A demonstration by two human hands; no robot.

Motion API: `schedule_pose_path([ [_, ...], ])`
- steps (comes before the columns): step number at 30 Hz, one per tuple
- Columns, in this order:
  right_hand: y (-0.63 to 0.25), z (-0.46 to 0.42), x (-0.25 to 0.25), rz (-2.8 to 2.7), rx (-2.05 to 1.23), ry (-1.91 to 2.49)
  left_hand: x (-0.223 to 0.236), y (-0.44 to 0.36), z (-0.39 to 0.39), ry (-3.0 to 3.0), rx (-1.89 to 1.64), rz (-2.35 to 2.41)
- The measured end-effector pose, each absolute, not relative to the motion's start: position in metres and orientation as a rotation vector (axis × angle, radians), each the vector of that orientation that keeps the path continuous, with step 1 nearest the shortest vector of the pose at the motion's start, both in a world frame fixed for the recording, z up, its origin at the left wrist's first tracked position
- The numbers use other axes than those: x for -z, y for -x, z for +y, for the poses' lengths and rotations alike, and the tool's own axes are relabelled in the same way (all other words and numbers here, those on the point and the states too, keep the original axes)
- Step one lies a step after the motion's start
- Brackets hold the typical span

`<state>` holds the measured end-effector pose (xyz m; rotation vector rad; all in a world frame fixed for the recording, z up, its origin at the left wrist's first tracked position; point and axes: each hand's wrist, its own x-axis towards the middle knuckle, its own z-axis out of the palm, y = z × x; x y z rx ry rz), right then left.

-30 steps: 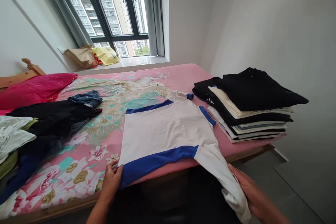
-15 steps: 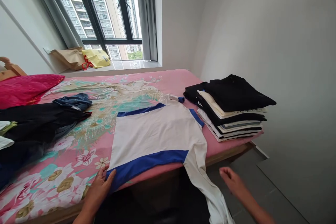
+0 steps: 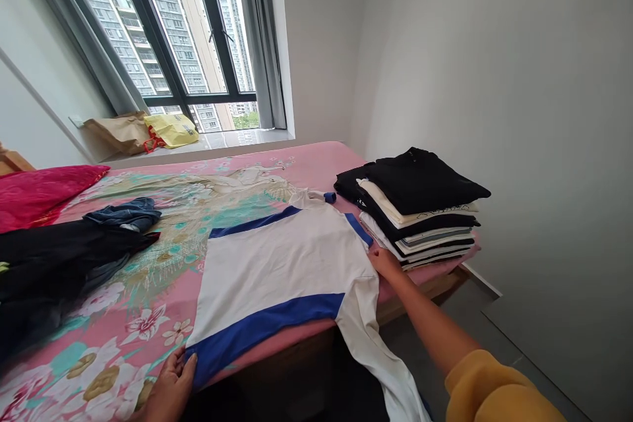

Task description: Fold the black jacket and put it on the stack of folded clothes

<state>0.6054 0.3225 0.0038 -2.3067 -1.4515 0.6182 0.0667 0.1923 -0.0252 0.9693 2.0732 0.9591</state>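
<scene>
A white shirt with blue bands [image 3: 281, 267] lies flat on the pink flowered bed sheet [image 3: 148, 316], its long sleeve hanging over the bed's front edge. My left hand [image 3: 171, 386] rests on the sheet at the shirt's lower left corner, fingers touching the blue hem. My right hand [image 3: 384, 262] reaches across and touches the shirt's right shoulder edge, fingers apart, nothing gripped. It lies just left of a stack of folded clothes [image 3: 418, 208], black on top.
A heap of dark unfolded clothes [image 3: 59, 264] with a blue piece [image 3: 126, 213] lies at the left. A magenta pillow [image 3: 39, 191] sits behind it. Paper bags [image 3: 143, 132] stand on the window sill. A grey wall runs along the right.
My right hand let go of the hanging sleeve and moved up to the shirt's right shoulder. My left hand stays at the hem corner. The view has shifted right.
</scene>
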Motion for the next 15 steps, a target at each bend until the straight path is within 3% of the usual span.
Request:
schedule_pose_path([
  [15, -0.617, 0.344, 0.004, -1.433, -0.681, 2.381, 0.019, -0.075, 0.189, -1.085, -0.889, 2.260],
])
